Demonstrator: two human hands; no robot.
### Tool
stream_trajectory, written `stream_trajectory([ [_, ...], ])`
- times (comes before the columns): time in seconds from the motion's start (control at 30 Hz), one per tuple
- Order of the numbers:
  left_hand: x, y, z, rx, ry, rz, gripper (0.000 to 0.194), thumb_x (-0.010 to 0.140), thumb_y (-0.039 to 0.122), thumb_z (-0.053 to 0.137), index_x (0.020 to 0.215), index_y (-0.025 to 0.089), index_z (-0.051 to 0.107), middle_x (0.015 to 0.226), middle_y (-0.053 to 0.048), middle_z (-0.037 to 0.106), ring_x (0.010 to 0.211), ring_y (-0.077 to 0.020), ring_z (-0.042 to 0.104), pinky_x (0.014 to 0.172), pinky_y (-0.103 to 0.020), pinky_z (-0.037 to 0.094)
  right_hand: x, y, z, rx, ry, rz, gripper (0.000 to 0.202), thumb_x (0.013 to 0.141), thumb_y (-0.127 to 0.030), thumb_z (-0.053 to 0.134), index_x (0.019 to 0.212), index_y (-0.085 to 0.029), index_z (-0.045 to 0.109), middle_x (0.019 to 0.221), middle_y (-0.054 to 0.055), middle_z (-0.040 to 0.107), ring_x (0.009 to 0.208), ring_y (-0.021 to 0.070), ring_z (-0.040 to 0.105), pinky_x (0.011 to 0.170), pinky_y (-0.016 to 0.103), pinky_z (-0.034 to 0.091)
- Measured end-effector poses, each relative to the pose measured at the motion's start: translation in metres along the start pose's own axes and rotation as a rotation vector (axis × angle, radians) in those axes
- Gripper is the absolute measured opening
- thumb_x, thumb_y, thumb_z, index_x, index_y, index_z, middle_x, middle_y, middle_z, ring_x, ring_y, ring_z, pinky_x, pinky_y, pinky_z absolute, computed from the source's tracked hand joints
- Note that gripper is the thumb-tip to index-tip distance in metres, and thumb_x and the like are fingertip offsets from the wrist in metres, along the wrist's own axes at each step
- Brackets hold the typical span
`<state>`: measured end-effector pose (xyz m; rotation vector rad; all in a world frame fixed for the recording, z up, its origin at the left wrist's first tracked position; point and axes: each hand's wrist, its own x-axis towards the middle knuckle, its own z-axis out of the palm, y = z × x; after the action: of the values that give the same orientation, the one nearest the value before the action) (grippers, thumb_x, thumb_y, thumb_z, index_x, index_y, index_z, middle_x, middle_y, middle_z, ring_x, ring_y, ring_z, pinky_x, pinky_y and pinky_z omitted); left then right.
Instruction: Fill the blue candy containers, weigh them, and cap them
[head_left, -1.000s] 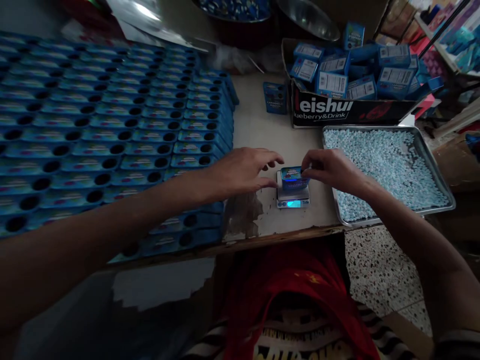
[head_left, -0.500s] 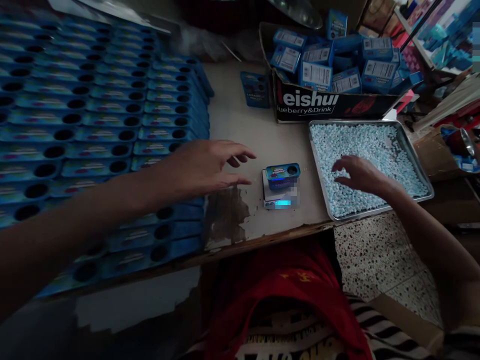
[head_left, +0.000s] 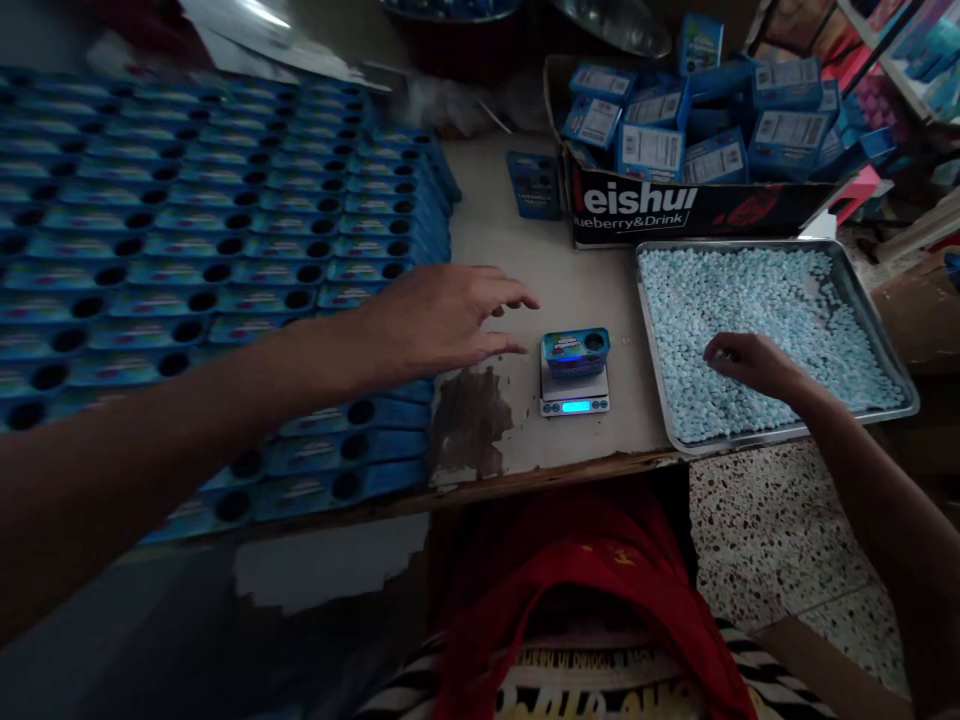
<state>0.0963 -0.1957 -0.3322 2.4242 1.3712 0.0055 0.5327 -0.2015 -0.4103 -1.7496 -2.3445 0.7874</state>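
Box (head_left: 574, 352) on scale (head_left: 556, 389): long axis left-right, hole (head_left: 594, 341) rightward; left hand (head_left: 454, 312) spread, right hand (head_left: 759, 364) curled at pellets (head_left: 720, 285), grip unclear.

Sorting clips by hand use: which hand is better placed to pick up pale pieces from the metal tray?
Probably the right hand: its fingers are at the pale pieces in the metal tray. The left hand is across the scale.

V. dim, blue glow from scale display (head_left: 575, 407), sm. glare top L, dk. shadow btm L
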Motion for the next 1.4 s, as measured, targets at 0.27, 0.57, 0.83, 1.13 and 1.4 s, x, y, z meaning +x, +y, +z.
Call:
stream_trajectory([
  [0.27,0.004,-0.025,0.010,-0.126,-0.050,-0.027,0.065,0.089,0.068,0.061,0.137,0.025,0.071,0.132,-0.013,0.072,0.113,-0.0338,0.069,0.094,-0.040,0.053,0.012,-0.026,0.004,0.343,0.060,0.144,0.025,0.074,-0.040,0.074,0.086,-0.019,0.076,0.057,-0.002,0.062,0.050,0.0123,0.053,0.051,0.027,0.040],
  [0.57,-0.011,-0.038,0.008,-0.176,-0.021,-0.004,0.062,0.092,0.069,0.057,0.133,0.025,0.073,0.131,-0.012,0.073,0.111,-0.0326,0.069,0.097,-0.040,0.052,0.040,-0.167,-0.011,0.113,0.042,-0.304,0.016,0.079,-0.016,0.066,0.086,-0.020,0.078,0.082,0.001,0.073,0.072,0.0140,0.061,0.068,0.028,0.046],
  [0.83,-0.034,-0.059,0.013,-0.162,-0.029,-0.017,0.060,0.095,0.065,0.055,0.135,0.023,0.071,0.133,-0.012,0.071,0.106,-0.0306,0.069,0.091,-0.036,0.050,0.057,-0.192,0.005,-0.173,-0.027,-0.468,0.020,0.086,-0.005,0.061,0.088,-0.017,0.077,0.089,0.005,0.070,0.072,0.0128,0.057,0.069,0.026,0.041],
  [1.13,-0.038,-0.048,0.005,-0.108,-0.008,-0.002,0.045,0.095,0.043,0.065,0.131,0.016,0.071,0.133,-0.013,0.070,0.103,-0.0262,0.067,0.083,-0.033,0.046,0.055,-0.194,0.004,-0.071,0.084,-0.472,0.021,0.089,-0.007,0.063,0.097,-0.019,0.079,0.096,0.005,0.072,0.078,0.0149,0.064,0.074,0.028,0.048],
  [1.4,-0.036,-0.055,0.006,-0.046,-0.012,0.007,0.045,0.101,0.048,0.057,0.133,0.019,0.071,0.131,-0.012,0.071,0.091,-0.0216,0.065,0.076,-0.030,0.044,0.041,-0.075,0.001,-0.314,0.158,-0.271,0.033,0.088,-0.022,0.069,0.121,-0.019,0.074,0.116,0.012,0.075,0.108,0.0312,0.068,0.097,0.047,0.055],
])
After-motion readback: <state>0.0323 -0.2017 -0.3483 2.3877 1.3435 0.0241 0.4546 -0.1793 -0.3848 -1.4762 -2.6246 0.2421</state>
